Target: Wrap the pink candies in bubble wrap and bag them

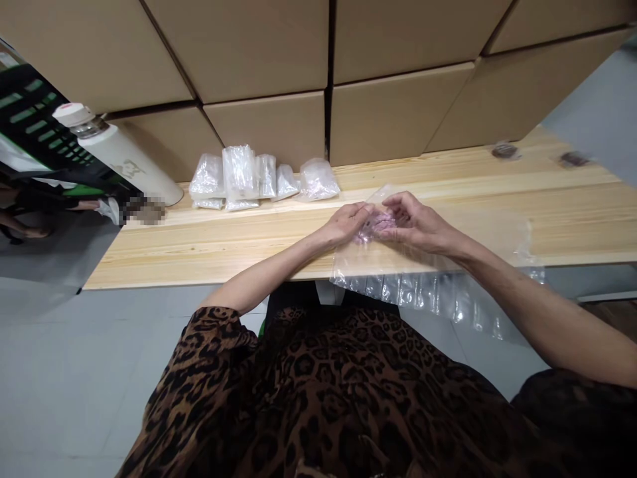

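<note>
Both hands, left hand (348, 222) and right hand (415, 222), pinched on a pinkish item (375, 224) atop plastic sheeting (398, 279) overhanging the counter (223, 245) edge; open wood left.

even soft light, edges warped, mild blur

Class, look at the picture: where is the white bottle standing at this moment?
In the head view the white bottle stands at the table's far left end, against the cardboard boxes, left of the small plastic bags.
</note>
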Motion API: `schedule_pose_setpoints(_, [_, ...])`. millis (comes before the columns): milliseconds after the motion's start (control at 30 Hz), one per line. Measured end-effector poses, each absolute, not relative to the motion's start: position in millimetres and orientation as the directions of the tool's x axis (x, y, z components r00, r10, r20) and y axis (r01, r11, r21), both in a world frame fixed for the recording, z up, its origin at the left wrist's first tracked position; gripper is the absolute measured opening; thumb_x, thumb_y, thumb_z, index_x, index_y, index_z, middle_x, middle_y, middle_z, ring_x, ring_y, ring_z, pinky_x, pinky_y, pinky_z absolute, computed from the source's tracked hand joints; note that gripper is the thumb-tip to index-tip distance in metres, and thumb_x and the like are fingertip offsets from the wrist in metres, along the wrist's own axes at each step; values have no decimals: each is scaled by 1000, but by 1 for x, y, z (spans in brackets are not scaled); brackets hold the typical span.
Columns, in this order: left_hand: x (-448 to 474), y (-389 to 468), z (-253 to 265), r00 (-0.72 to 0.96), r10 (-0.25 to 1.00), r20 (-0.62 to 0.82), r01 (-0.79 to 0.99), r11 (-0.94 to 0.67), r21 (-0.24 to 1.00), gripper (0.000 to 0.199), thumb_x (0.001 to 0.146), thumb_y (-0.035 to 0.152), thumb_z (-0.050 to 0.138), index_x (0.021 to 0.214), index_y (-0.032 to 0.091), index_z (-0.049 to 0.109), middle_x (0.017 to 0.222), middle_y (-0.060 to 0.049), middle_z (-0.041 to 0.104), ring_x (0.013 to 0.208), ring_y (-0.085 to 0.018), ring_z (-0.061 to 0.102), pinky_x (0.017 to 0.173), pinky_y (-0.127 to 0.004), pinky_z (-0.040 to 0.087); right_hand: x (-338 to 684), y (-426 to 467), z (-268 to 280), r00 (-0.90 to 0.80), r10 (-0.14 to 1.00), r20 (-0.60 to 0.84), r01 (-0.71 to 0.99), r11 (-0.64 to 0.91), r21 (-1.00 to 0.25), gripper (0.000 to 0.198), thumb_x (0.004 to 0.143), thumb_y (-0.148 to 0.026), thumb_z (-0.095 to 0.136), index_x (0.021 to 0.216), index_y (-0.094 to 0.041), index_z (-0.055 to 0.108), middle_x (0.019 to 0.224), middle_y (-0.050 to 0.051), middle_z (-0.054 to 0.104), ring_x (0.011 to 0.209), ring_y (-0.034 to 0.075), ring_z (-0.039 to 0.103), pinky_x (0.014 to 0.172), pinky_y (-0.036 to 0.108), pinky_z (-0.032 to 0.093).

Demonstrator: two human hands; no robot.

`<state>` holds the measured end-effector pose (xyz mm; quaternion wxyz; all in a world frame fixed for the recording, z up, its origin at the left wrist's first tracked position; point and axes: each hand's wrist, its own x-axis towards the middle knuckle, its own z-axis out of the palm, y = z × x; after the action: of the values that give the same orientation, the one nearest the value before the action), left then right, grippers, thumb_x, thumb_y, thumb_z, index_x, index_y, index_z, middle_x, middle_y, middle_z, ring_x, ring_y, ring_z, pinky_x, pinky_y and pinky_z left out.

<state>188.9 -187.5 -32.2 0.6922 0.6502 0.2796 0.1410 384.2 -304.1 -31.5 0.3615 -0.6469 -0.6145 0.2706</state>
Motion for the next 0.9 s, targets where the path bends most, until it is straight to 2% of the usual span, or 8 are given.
schedule_pose_setpoints(133, [186, -190, -38, 721, 663, -203, 130, 158, 979, 36, 117, 45, 49, 116, 16, 70, 97, -10, 79, 88, -18, 74, 88, -32, 61, 375, -316, -28, 195, 977, 90, 511, -23, -859, 44, 77, -59, 91, 100, -29, 70, 106, 10, 75, 100, 34, 72, 99, 64, 64])
schedule_pose_setpoints(267, [184, -192, -37, 656, 727, -205, 47, 232, 972, 34, 118, 41, 48, 126, 16, 70, 114, -14, 83, 108, -19, 78, 103, -33, 59, 369, -318, -24, 441, 895, 65, 186, -21, -982, 53, 70, -60, 99, 96, -30, 64, 105, 7, 78, 101, 32, 76, 93, 56, 68])
schedule_pose_setpoints(367, [181, -199, -31, 698, 685, -210, -60, 348, 935, 37, 119, 40, 48, 142, 20, 67, 144, -16, 78, 118, -20, 78, 110, -36, 58, 361, -307, -28, 555, 832, -7, -50, 26, -998, 60, 67, -59, 103, 93, -29, 58, 101, 5, 79, 97, 27, 77, 89, 49, 70])
schedule_pose_setpoints(500, [175, -209, -20, 762, 610, -217, -165, 508, 845, 41, 117, 41, 52, 152, 26, 65, 166, -11, 67, 143, -23, 70, 118, -38, 55, 342, -290, -35, 593, 804, -44, -162, 65, -985, 63, 64, -54, 107, 92, -28, 57, 90, 0, 77, 82, 20, 74, 73, 38, 70])
schedule_pose_setpoints(600, [168, -208, -17, 753, 591, -289, -220, 640, 736, 48, 116, 54, 47, 143, 24, 73, 160, -10, 71, 155, -27, 62, 121, -39, 55, 326, -282, -38, 606, 793, -63, -226, 95, -970, 64, 62, -47, 110, 91, -26, 57, 83, -2, 73, 74, 15, 70, 60, 29, 63])
schedule_pose_setpoints(700, [164, -200, -21, 733, 569, -372, -267, 744, 613, 57, 116, 57, 35, 128, 24, 79, 144, -13, 80, 151, -30, 66, 121, -42, 56, 315, -279, -40, 605, 789, -107, -287, 91, -954, 61, 66, -43, 109, 90, -25, 56, 82, -2, 71, 73, 15, 70, 58, 26, 61])
schedule_pose_setpoints(800, [164, -197, -28, 686, 594, -421, -309, 761, 570, 38, 115, 35, 44, 117, 21, 80, 122, -13, 84, 140, -28, 71, 123, -43, 55, 309, -277, -41, 597, 789, -149, -318, 61, -946, 56, 71, -39, 107, 90, -24, 56, 83, -2, 72, 73, 14, 68, 56, 25, 59])
schedule_pose_setpoints(900, [170, -201, -32, 688, 634, -354, -336, 710, 619, 25, 108, 14, 53, 105, 15, 78, 114, -15, 83, 134, -26, 71, 128, -38, 48, 304, -274, -40, 584, 799, -145, -330, 71, -941, 57, 67, -39, 108, 88, -24, 58, 84, -1, 72, 73, 14, 68, 54, 24, 57])
